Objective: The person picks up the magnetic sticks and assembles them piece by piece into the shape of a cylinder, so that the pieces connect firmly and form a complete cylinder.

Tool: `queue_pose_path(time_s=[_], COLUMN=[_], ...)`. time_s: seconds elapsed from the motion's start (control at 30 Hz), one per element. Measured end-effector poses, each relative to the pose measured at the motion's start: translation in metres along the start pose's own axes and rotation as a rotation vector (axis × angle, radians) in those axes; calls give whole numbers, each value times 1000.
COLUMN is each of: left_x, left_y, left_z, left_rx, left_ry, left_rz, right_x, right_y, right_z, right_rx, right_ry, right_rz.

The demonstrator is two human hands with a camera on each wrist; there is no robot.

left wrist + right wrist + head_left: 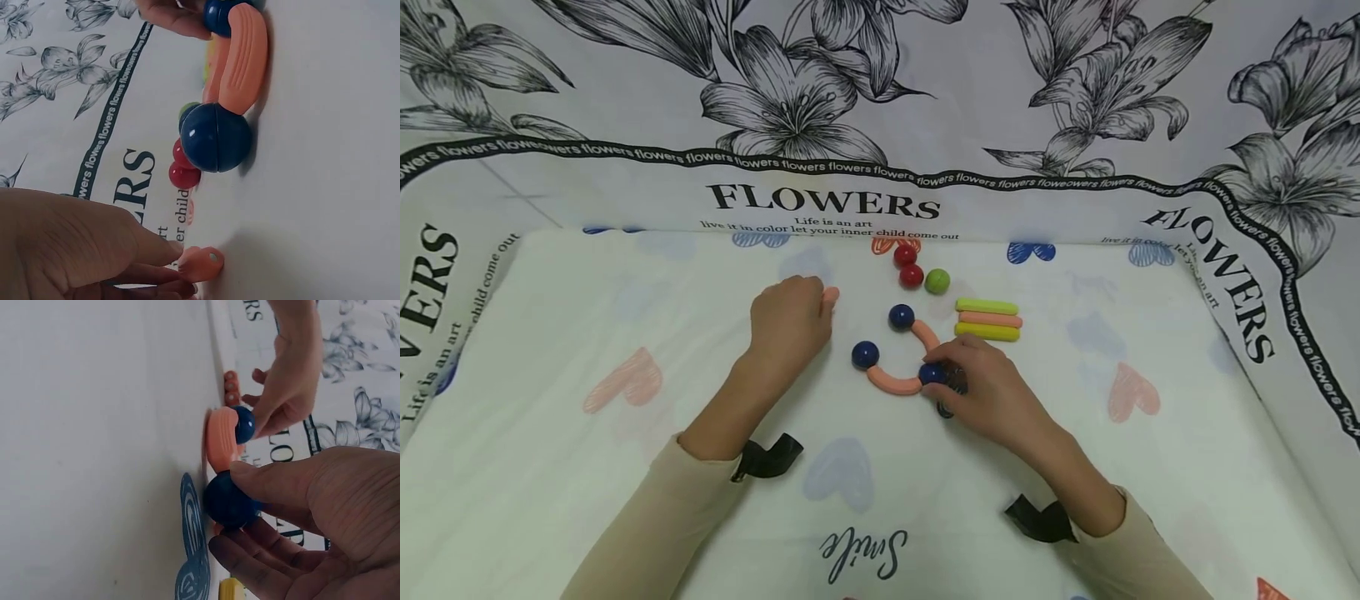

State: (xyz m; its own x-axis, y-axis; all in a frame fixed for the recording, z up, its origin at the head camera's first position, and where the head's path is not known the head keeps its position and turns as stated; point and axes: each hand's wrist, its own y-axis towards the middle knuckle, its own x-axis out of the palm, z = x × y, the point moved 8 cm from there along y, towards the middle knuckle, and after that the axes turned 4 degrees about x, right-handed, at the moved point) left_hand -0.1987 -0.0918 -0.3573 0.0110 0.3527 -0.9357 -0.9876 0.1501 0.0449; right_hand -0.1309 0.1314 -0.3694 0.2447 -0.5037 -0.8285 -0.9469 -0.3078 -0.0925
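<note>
My right hand pinches a dark blue ball between thumb and fingers. That ball joins two curved orange rods, one of them in front and the other farther back. Another blue ball caps the front rod's free end, and a third blue ball caps the other. To the left, my left hand has its thumb and fingers at a short orange piece close over the cloth, its end hole showing. Orange rod ends show beside that hand in the right wrist view.
Two red balls and a green ball lie behind the joined pieces. Right of them are straight rods side by side: a lime rod, an orange rod and a yellow rod. A flower-printed cloth covers the surface.
</note>
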Motion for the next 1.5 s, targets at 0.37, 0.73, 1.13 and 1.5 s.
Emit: queue_pose_path(time_s=[0.37, 0.73, 1.13, 1.5], left_x=[4, -1, 15, 27], left_y=[1, 1, 9, 8], left_z=[11, 12, 4, -1], left_rx=[54, 107, 15, -3], left_ry=[10, -176, -498, -526], left_rz=[42, -60, -294, -308], right_x=[-3, -3, -3, -2], right_y=[3, 4, 4, 4], right_z=[6, 8, 11, 12], right_rx=[0, -14, -11, -12], right_ry=[54, 62, 39, 51], right_rz=[-15, -13, 4, 4])
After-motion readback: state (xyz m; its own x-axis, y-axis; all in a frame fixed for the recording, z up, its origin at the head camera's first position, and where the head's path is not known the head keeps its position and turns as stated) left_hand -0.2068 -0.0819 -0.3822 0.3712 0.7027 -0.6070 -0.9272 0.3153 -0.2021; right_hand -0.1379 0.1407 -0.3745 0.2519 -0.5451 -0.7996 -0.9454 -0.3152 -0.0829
